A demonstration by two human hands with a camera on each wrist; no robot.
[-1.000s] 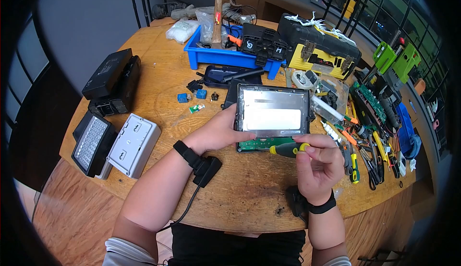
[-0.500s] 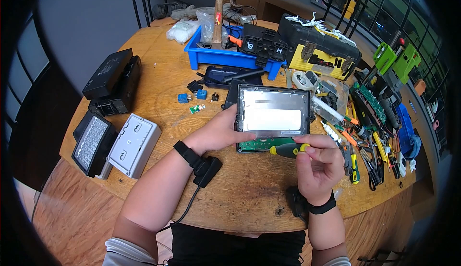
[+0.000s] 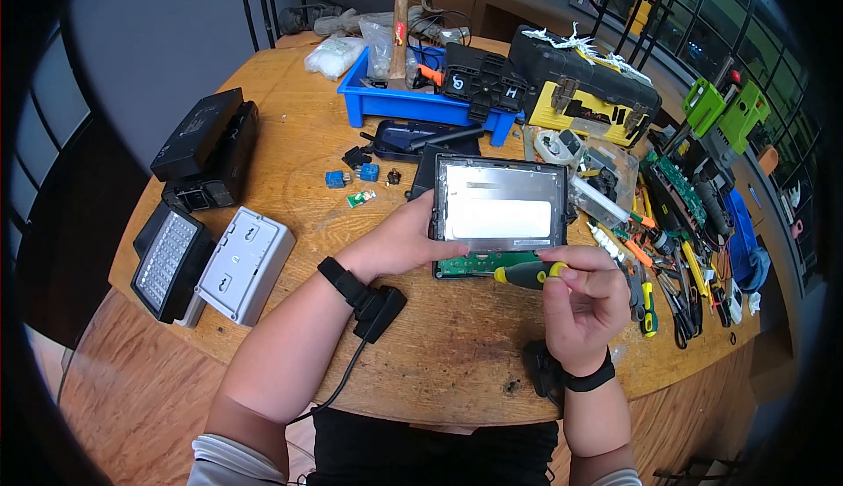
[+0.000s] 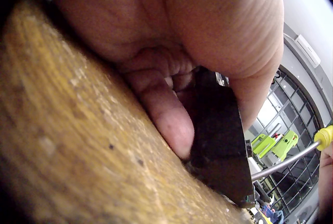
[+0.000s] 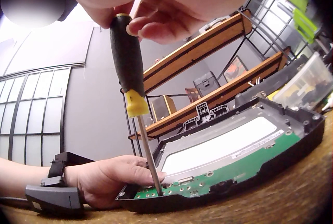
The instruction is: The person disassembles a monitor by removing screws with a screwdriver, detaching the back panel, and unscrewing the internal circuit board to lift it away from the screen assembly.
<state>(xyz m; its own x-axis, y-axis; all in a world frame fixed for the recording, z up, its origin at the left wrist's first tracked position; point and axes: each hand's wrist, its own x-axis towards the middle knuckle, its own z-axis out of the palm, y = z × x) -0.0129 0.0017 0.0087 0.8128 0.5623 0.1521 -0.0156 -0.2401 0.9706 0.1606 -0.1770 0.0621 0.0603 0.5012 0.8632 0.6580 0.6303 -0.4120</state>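
I see nothing shifted, so work seems steady on one spot. The right hand (image 3: 586, 302) pinches the screwdriver (image 3: 525, 274) at the panel (image 3: 500, 186); the left hand (image 3: 402, 238) grips that panel, inward of the bench's (image 3: 439, 345) near edge.

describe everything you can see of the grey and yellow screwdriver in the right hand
The grey and yellow screwdriver has a dark, rubbery-looking handle, a yellow collar, yellow at its butt end and a thin, silvery, metal-looking shaft. It leans tip-down, pinched near the butt by the right-hand grip. The tip reaches the left part of the green circuit board, inside a black, plastic-looking frame; whether it sits in a screw cannot be told.
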